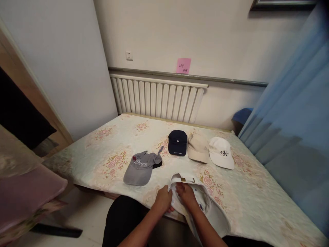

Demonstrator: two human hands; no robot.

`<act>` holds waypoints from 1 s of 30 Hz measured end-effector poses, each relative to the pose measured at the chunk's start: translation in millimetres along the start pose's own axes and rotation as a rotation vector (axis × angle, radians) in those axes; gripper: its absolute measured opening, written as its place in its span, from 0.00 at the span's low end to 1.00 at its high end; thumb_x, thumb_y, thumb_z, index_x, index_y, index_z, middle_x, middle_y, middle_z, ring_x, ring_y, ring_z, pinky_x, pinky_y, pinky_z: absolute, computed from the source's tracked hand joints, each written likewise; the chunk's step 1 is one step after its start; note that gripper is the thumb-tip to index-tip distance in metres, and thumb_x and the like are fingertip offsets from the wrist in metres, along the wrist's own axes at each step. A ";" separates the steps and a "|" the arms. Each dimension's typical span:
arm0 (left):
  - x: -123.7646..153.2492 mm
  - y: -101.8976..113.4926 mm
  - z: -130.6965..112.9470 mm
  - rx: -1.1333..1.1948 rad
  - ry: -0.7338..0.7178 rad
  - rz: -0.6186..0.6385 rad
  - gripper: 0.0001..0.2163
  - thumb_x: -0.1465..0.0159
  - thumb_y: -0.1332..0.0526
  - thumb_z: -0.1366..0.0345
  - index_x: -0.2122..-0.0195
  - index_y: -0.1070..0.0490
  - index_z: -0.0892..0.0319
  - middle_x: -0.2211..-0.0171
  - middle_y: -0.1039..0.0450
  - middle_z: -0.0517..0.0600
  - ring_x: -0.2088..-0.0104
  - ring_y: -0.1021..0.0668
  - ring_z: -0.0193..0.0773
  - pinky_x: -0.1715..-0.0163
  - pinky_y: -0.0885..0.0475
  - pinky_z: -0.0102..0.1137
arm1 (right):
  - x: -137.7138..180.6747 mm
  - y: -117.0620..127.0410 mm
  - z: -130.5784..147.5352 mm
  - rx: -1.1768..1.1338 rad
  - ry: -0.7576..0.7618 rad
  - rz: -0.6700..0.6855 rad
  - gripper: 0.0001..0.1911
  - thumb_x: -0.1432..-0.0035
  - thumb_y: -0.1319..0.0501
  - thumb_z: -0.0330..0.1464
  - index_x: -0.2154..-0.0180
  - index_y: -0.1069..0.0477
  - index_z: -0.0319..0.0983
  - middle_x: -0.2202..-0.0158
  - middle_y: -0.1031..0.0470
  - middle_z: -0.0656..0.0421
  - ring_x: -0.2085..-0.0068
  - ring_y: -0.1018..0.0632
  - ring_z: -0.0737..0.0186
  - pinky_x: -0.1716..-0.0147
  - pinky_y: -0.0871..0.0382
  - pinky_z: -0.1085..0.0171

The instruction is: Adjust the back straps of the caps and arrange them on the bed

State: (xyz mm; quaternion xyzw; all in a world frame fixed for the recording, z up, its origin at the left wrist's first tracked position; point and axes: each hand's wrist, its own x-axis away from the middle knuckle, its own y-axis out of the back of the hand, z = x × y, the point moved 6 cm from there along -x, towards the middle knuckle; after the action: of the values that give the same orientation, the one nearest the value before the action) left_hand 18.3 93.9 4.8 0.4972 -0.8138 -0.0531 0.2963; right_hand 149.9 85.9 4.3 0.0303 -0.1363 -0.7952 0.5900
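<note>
A white baseball cap (218, 218) is held at the bed's near edge, its inside turned up toward me and its brim at lower right. Its back strap with a brass-coloured buckle lies at the far side. My left hand (163, 199) is closed on the cap's left edge. Reaching into the cap, my right hand (187, 196) has its fingers bent together against the inside just below the strap; the fingertips are partly hidden. Left of my hands lies a grey cap (138, 171) with white lettering, its strap loose, over something black.
Beyond my hands, a navy cap (177, 142), a beige cap (197, 147) and a white cap with black letters (221, 152) sit in a row on the floral bedspread (89, 164). A radiator (159, 97) stands behind; a blue curtain (295, 130) hangs at right.
</note>
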 end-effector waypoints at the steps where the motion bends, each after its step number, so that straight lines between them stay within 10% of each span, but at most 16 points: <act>1: 0.4 0.5 -0.5 0.002 0.000 0.000 0.12 0.36 0.57 0.64 0.58 0.40 0.63 0.71 0.26 0.56 0.80 0.23 0.39 0.83 0.30 0.30 | 12.7 6.7 2.4 0.012 0.030 -0.016 0.08 0.55 0.42 0.35 0.70 0.28 0.41 0.71 0.23 0.55 0.67 0.23 0.52 0.64 0.30 0.57; 6: 3.0 2.5 0.0 0.008 -0.004 0.005 0.12 0.36 0.56 0.63 0.57 0.39 0.63 0.74 0.26 0.54 0.79 0.22 0.40 0.82 0.29 0.30 | 84.6 84.6 0.2 0.189 0.192 -0.308 0.14 0.52 0.42 0.41 0.66 0.27 0.41 0.64 0.23 0.52 0.61 0.25 0.50 0.57 0.33 0.56; 9: 4.3 3.1 1.1 0.010 -0.009 0.005 0.13 0.36 0.55 0.62 0.56 0.39 0.63 0.75 0.26 0.54 0.79 0.22 0.40 0.82 0.30 0.30 | 114.8 153.7 -24.3 0.314 0.092 -0.637 0.26 0.53 0.43 0.46 0.56 0.31 0.37 0.55 0.26 0.47 0.58 0.25 0.48 0.54 0.34 0.52; 12: 5.2 2.3 2.0 0.003 -0.013 0.005 0.14 0.37 0.55 0.62 0.55 0.39 0.63 0.75 0.26 0.54 0.79 0.22 0.40 0.81 0.29 0.30 | 121.1 191.3 -62.1 0.294 -0.124 -0.635 0.34 0.61 0.38 0.48 0.52 0.31 0.36 0.56 0.25 0.46 0.60 0.23 0.45 0.57 0.32 0.50; 17: 9.3 5.4 4.6 -0.046 -0.011 -0.011 0.15 0.36 0.57 0.62 0.55 0.38 0.64 0.76 0.26 0.54 0.79 0.22 0.40 0.79 0.29 0.31 | 113.2 166.7 -108.8 -0.050 -0.219 -0.232 0.21 0.63 0.34 0.45 0.66 0.25 0.40 0.72 0.22 0.58 0.65 0.22 0.50 0.65 0.29 0.58; 21: 28.6 22.1 4.8 -0.134 -0.021 -0.152 0.18 0.37 0.53 0.61 0.49 0.41 0.65 0.61 0.26 0.60 0.65 0.21 0.44 0.63 0.28 0.36 | 117.0 153.9 -109.3 -0.115 -0.203 -0.281 0.18 0.59 0.36 0.45 0.69 0.25 0.40 0.82 0.27 0.62 0.77 0.26 0.57 0.77 0.33 0.62; 25: 67.6 35.5 -20.1 -0.274 -0.262 -0.430 0.17 0.38 0.52 0.64 0.48 0.40 0.61 0.50 0.32 0.59 0.50 0.29 0.44 0.50 0.37 0.35 | 121.2 160.8 -68.5 -0.102 -0.152 -0.366 0.20 0.55 0.38 0.46 0.63 0.26 0.41 0.72 0.23 0.61 0.67 0.23 0.53 0.70 0.30 0.62; 30: 79.8 13.6 -57.4 -0.176 -0.550 -0.325 0.13 0.38 0.54 0.68 0.61 0.31 0.57 0.61 0.28 0.54 0.59 0.27 0.41 0.56 0.34 0.32 | 126.3 158.3 13.6 0.238 0.041 -0.423 0.19 0.50 0.43 0.48 0.65 0.27 0.41 0.69 0.23 0.60 0.65 0.25 0.54 0.66 0.32 0.64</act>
State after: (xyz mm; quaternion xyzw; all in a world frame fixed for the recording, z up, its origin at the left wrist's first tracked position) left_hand 12.1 45.5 91.2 0.5601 -0.7655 -0.3021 0.0947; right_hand 256.2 -73.4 71.5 0.1435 -0.2078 -0.8786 0.4054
